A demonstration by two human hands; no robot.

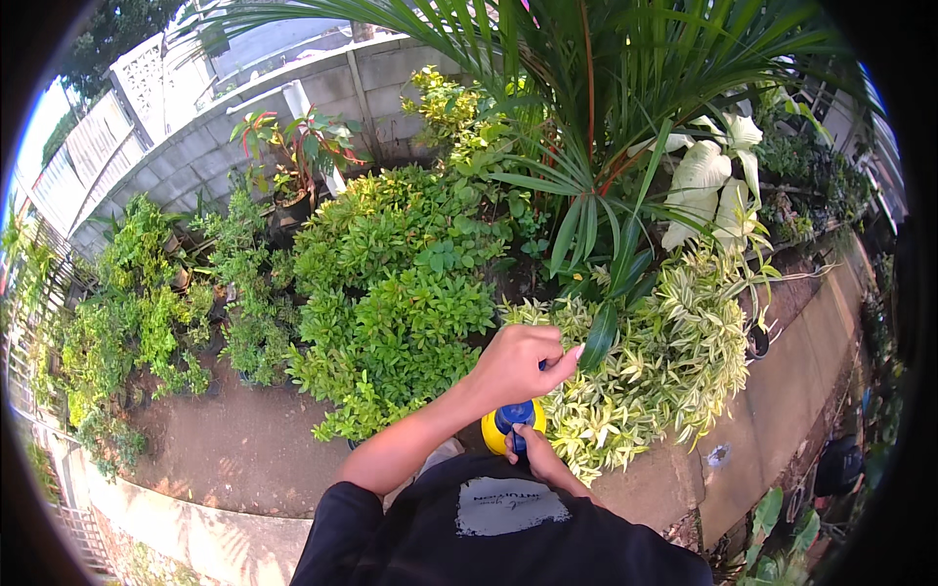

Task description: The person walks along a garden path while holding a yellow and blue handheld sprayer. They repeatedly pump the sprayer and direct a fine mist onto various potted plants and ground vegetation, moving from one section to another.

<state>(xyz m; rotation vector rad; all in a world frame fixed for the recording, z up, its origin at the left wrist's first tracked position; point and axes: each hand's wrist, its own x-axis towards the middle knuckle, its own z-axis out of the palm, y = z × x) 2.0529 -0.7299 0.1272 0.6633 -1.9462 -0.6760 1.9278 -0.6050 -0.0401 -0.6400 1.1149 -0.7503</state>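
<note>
My left hand (522, 359) is curled around a blue knob (542, 364), mostly hidden by the fingers, above a yellow and blue pump sprayer (492, 434). Below it, close to my body, my right hand (538, 448) grips the sprayer's dark blue handle (519, 442). Part of the yellow body is covered by the blue top and my right hand. A long dark green leaf (601, 338) hangs beside my left thumb; whether they touch is unclear. Shrubs with cream-striped leaves (659, 344) grow just right of both hands.
Dense green shrubs (410, 315) fill the area ahead and left. A palm (586, 146) overhangs from the far side, beside large whitish leaves (700, 179). A concrete block wall (322, 88) runs behind. Paved path (769, 381) lies to the right, bare soil (234, 439) to the left.
</note>
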